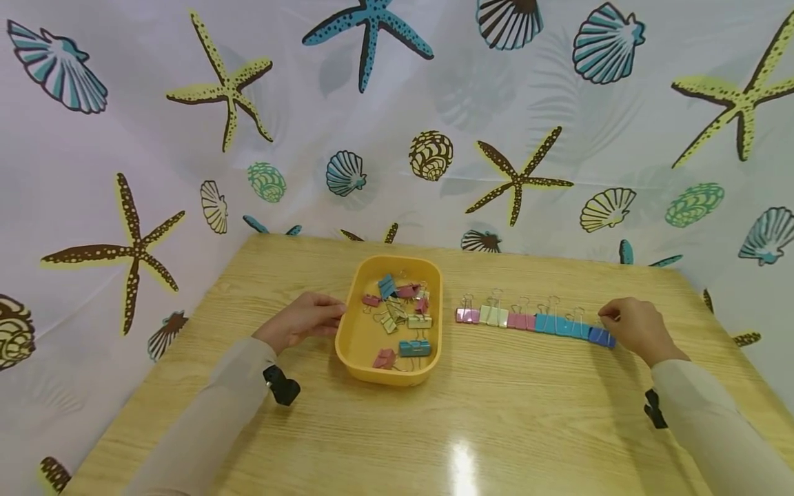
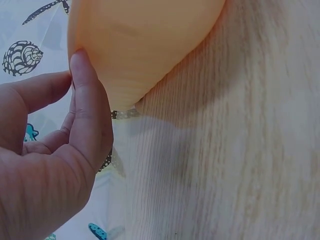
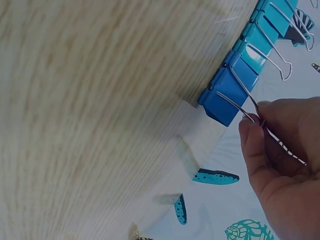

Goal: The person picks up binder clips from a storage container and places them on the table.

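Observation:
A row of binder clips (image 1: 521,322) in pink, cream, light blue and dark blue runs across the right of the table, wire handles up. At its right end, my right hand (image 1: 637,329) pinches a wire handle of the dark blue binder clip (image 3: 225,95) between thumb and fingertip. That clip sits against its light blue neighbour (image 3: 254,56). My left hand (image 1: 307,320) holds the left edge of a yellow tray (image 1: 349,344), its thumb and finger meeting at the rim in the left wrist view. Loose binder clips (image 1: 388,322) lie inside the tray.
The wood-grain table (image 1: 496,427) reaches back to a hanging cloth (image 1: 384,200) printed with starfish and shells, which also runs along both sides. Black wrist cameras (image 1: 282,386) are worn on both sleeves. The clip row stands right of the tray.

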The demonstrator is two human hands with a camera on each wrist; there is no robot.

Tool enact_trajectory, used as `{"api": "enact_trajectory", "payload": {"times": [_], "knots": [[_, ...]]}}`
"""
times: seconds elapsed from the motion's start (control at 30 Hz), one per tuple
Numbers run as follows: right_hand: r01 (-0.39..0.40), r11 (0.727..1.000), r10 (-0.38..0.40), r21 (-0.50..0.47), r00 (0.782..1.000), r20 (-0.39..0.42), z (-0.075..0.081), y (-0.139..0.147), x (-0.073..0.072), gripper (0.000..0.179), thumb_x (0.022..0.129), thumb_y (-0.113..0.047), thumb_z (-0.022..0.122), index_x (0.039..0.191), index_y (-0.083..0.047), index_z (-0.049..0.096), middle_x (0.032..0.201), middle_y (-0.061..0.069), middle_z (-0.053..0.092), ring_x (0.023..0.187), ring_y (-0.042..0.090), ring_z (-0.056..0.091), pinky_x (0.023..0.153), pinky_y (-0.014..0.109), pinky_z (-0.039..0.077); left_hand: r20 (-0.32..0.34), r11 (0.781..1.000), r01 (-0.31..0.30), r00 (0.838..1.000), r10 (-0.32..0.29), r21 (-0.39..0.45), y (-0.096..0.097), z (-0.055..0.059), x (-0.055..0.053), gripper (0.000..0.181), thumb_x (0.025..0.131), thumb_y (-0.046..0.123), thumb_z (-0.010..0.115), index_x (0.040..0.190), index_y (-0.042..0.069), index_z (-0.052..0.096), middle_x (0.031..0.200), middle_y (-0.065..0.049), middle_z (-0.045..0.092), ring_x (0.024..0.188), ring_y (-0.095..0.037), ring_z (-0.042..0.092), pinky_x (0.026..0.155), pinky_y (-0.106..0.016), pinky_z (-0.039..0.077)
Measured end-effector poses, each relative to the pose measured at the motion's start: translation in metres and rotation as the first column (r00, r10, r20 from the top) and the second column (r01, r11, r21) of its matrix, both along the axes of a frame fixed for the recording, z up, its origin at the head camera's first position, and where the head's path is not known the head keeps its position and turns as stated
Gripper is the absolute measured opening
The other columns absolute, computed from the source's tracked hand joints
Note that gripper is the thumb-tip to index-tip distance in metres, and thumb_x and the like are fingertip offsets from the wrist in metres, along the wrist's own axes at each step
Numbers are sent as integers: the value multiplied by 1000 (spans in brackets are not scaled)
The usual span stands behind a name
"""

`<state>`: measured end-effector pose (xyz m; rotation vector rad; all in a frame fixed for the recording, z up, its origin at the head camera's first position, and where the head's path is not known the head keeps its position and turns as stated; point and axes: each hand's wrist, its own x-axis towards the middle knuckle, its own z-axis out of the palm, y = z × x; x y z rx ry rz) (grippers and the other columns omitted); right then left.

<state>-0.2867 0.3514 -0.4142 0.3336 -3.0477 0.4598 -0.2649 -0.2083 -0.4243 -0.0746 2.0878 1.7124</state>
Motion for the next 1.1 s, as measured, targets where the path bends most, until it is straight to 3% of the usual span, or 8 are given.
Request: {"api": "enact_trajectory", "payload": {"times": [0.43,0.9,1.1], "knots": [[28,999,-29,-24,999,-19,-6,1,1,20,91,-2,60,104,12,65,96,30,65,80,41,62,64,49,53,-4,1000,8,1000,-8,21,3,1,0,42,100,18,54,131,-10,49,111,-16,63,89,-15,66,82,-31,57],[25,1000,-25,4,1000,-18,0,-3,-1,26,92,-7,59,109,12,62,102,31,64,72,37,62,58,47,53,3,1000,2,1000,-2,22,3,3,0,44,100,18,54,132,-11,47,119,-23,59,94,-19,65,84,-33,56],[35,999,-34,6,998,-49,2,-7,2,30,93,-9,56,113,14,58,109,37,60,61,30,63,43,36,46,-1,1000,2,1000,-2,15,1,0,0,44,100,18,53,132,-11,47,122,-25,57,98,-23,64,82,-30,56]]}}
